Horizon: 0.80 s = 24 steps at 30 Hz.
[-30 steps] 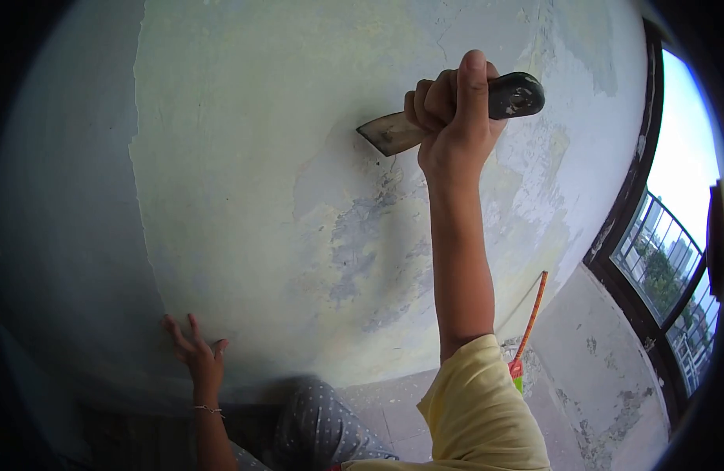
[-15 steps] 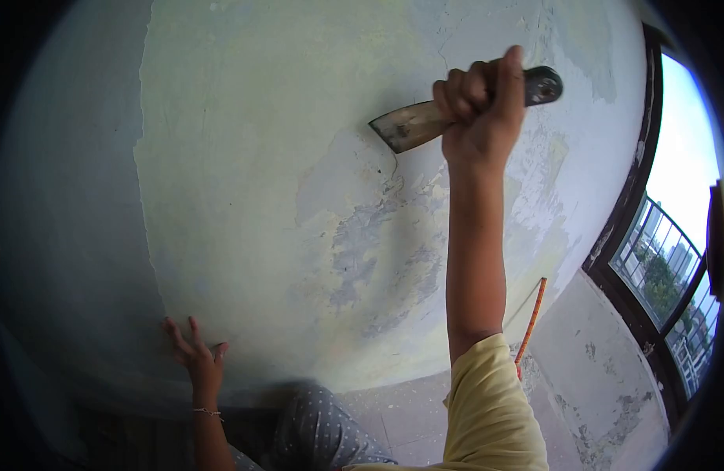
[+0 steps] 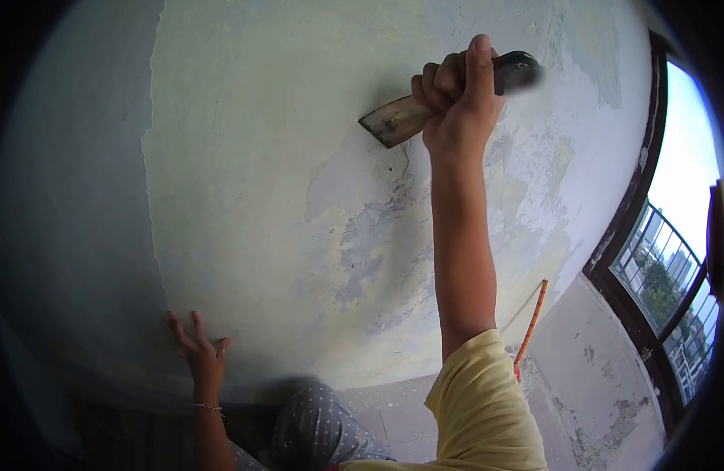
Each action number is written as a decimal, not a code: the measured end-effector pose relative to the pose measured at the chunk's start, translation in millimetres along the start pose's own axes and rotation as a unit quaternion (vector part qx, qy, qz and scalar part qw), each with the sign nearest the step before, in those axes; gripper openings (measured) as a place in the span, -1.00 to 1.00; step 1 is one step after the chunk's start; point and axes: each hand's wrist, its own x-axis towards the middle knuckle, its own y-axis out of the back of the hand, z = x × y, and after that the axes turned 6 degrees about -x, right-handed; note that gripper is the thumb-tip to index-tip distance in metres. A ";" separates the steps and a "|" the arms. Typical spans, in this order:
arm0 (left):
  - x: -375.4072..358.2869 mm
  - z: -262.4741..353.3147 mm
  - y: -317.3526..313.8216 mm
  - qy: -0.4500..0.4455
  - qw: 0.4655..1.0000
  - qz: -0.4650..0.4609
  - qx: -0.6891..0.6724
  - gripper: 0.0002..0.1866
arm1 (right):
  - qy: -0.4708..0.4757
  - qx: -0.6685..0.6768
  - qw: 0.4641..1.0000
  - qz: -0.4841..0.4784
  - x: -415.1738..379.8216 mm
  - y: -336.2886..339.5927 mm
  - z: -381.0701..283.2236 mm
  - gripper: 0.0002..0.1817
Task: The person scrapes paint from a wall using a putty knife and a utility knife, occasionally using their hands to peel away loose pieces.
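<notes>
My right hand is wrapped round a scraper with a dark handle, thumb pointing up. The blade reaches left from my fist, its edge at the wall, just above a thin crack and a bare grey patch of peeling paint. Low on the left, my left hand rests against the wall with its fingers spread and nothing in it. A ragged paint edge runs up the wall above that hand.
A window with a dark frame and a railing outside is on the right. An orange striped rod leans near the lower wall. Below are pale floor tiles and my knee in dotted trousers.
My right hand and the scraper have shifted a little left and up across the wall. My left hand keeps its place against the wall.
</notes>
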 end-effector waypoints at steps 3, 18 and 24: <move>0.1 0.2 1.2 0.003 1.000 -0.002 -0.007 0.12 | -0.023 -0.032 0.997 -0.067 1.0 -8.0 -9.3 -0.51; 0.6 -1.2 7.9 0.003 1.000 -0.025 -0.015 0.04 | 0.067 -0.029 0.991 -0.117 3.4 -27.2 -25.3 -0.51; 0.1 -5.4 5.1 -0.015 1.000 -0.016 -0.020 0.05 | 0.016 -0.109 0.986 -0.124 -7.5 -18.7 -13.4 -0.51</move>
